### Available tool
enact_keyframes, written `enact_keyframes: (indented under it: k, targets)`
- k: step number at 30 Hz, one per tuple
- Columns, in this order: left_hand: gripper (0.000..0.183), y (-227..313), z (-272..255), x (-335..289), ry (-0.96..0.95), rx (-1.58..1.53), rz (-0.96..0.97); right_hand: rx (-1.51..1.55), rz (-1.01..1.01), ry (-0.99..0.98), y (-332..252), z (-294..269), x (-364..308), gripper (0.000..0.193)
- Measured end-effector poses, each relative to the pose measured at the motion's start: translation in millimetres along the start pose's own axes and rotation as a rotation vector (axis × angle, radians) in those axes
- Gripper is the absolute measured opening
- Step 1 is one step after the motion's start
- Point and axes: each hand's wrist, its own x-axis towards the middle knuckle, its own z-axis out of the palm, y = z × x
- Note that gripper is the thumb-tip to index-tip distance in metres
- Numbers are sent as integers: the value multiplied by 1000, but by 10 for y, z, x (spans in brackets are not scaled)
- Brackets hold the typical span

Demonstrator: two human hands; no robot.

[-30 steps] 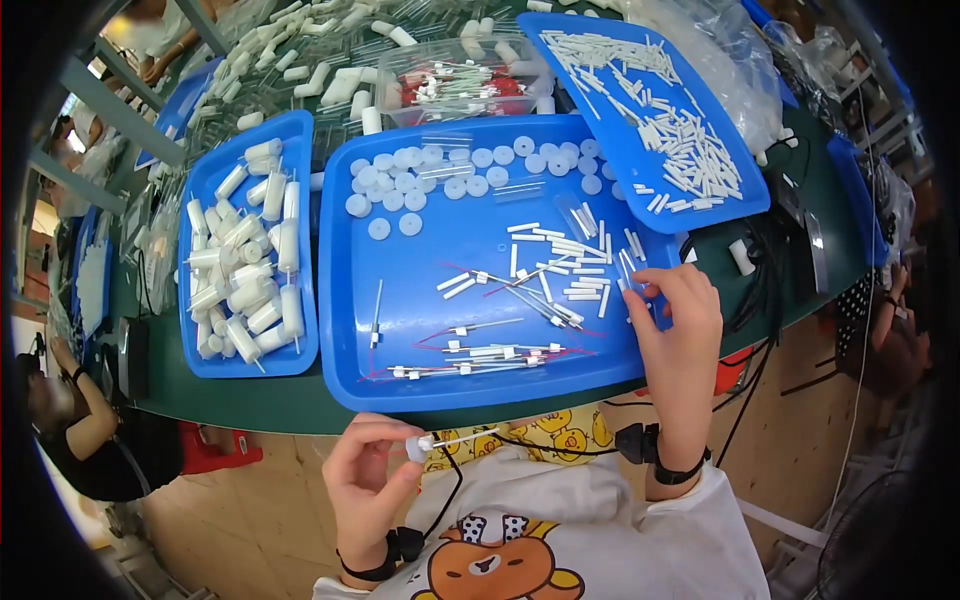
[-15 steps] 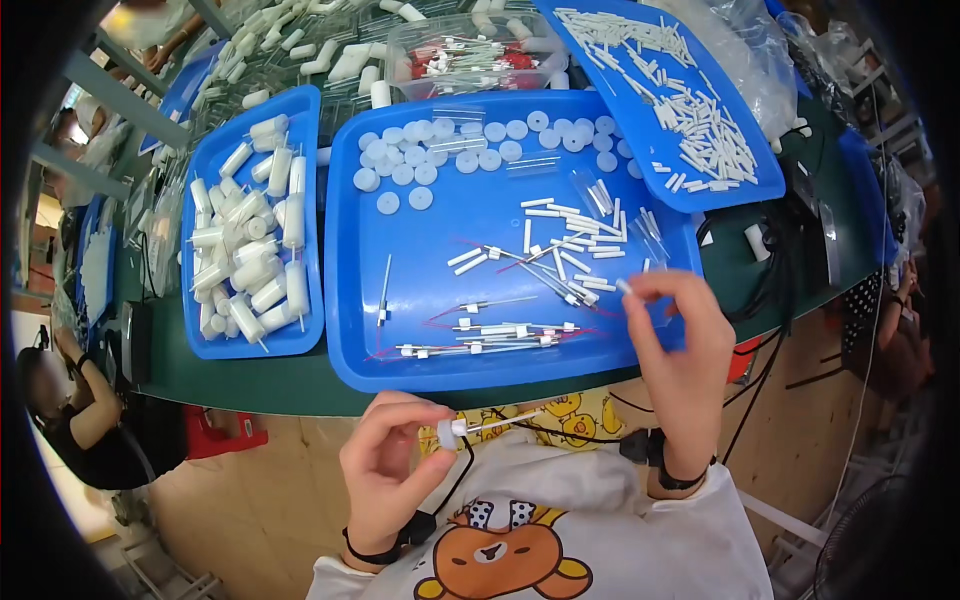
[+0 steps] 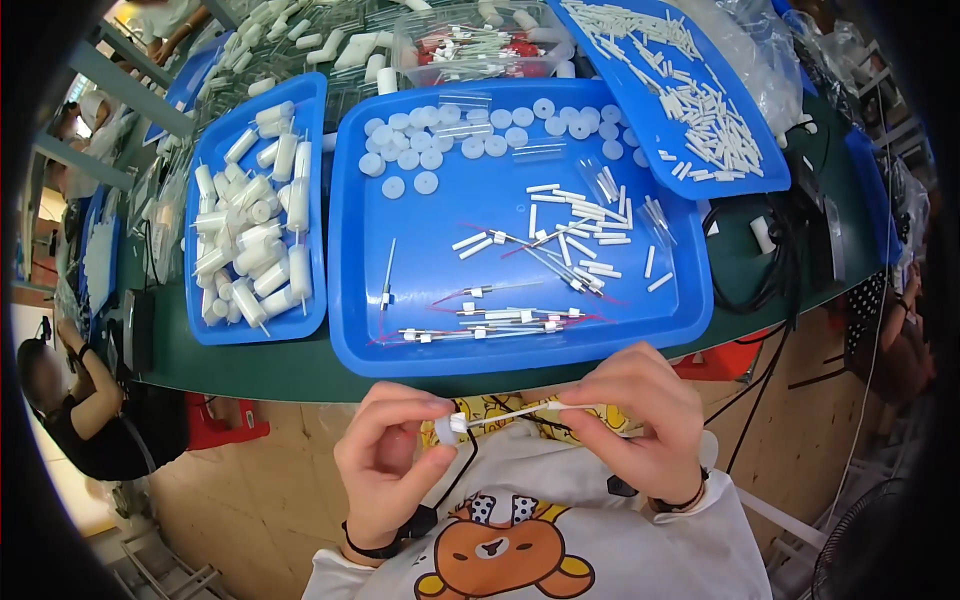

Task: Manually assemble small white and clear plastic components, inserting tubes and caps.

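While I have the left hand (image 3: 385, 462) pinching the white disc (image 3: 444, 430) between its fingers, the right (image 3: 645, 425) pinching the thin rod (image 3: 505, 413) near its tip, off the surface's (image 3: 262, 370) near edge, I should keep everything aligned, pressing gently.

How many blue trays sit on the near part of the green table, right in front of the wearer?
3: the small tray on the left, the large tray in the middle, and the slanted tray at upper right. Others may be partly hidden farther off.
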Motion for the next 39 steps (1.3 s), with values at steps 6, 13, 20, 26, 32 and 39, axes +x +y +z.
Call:
enact_keyframes:
  k: [6,13,20,26,32,39]
  targets:
    - [34,-7,-10,7,-5,46,-7,-13,-8,3,10,21,-13,23]
    - [33,4,-12,18,-108,180,48,7,-41,-127,20,57,-16,21]
    - [31,35,55,42,-104,136,5,84,-47,-121,1,238,-78,20]
    - [33,44,18,63,-146,189,51,123,-14,-82,-14,330,-98,19]
    - [35,44,-31,48,-121,136,-10,222,-30,-30,48,369,-100,18]
    - [38,31,-118,35,-145,86,-108,240,-58,-73,96,398,-134,20]
